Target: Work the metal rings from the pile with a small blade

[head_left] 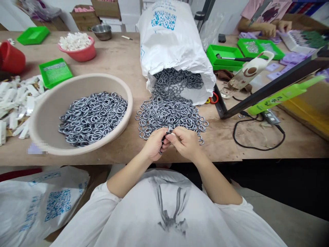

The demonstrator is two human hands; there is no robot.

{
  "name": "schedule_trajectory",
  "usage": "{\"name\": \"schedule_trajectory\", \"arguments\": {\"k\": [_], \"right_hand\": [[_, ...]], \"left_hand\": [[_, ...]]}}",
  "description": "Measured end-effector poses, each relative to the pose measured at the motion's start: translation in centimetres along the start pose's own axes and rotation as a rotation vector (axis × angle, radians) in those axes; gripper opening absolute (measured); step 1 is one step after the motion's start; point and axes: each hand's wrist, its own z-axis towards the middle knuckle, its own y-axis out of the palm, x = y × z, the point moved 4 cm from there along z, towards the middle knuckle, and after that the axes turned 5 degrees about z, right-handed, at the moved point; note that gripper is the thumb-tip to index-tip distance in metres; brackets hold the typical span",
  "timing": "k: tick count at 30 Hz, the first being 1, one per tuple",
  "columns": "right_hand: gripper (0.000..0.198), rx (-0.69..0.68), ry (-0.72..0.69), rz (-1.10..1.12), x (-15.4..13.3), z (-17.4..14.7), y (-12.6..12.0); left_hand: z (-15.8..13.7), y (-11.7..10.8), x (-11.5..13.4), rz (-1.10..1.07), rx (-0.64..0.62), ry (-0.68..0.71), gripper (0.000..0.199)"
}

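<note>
My left hand (155, 144) and my right hand (186, 143) meet at the table's front edge, fingers closed in a pinch. Between the fingertips shows a small grey ring (169, 129), with both hands on it. More dark ring-like parts show in my left fingers, though their number is hidden. Just beyond my hands lies a heap of loose grey rings (167, 112), spilling from the mouth of a large white sack (174, 44). To the left, a wide beige basin (41, 128) contains a pile of similar rings.
White parts (15, 106) lie at the far left near a green tray (55, 72). A pink bowl (87, 53) of white pieces stands behind. On the right are a black metal bar (267, 82), a lime-green device (280, 96) with a cable, and a co-worker's hands (269, 29).
</note>
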Motion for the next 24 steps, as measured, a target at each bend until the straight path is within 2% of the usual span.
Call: {"name": "schedule_trajectory", "arguments": {"k": [4,7,9,10,12,15,17,19,24], "right_hand": [[0.048,-0.016,0.085,0.142,1.2,0.4,1.0],[0.055,0.121,0.223,0.192,3.7,1.2,0.5],[0.058,0.225,0.315,0.126,5.3,1.5,-0.2],[0.057,0.227,0.335,0.07,5.7,1.6,-0.3],[0.053,0.109,0.318,-0.065,5.3,1.5,0.3],[0.037,-0.177,0.252,-0.282,3.1,0.3,2.7],[0.03,-0.319,0.252,-0.424,1.9,-0.9,4.3],[0.024,-0.402,0.273,-0.54,1.3,-2.0,5.5],[0.022,-0.448,0.286,-0.619,1.9,-3.5,6.3]], "left_hand": [[0.0,-0.3,-0.2,0.004,-0.021,-0.037,0.023],[-0.5,-0.6,-1.0,0.029,-0.096,-0.062,0.024],[-1.0,-1.3,-1.3,0.053,-0.14,-0.083,0.024],[-1.2,-1.9,-1.3,0.046,-0.129,-0.089,0.024],[-1.3,-3.9,-0.9,-0.006,-0.032,-0.064,0.021],[-1.4,-6.9,0.6,-0.076,0.126,0.042,0.013],[-1.4,-8.2,1.3,-0.079,0.176,0.098,0.023],[-1.5,-8.9,1.6,-0.074,0.21,0.132,0.028],[-1.1,-8.9,0.9,-0.084,0.217,0.121,0.012]]}}
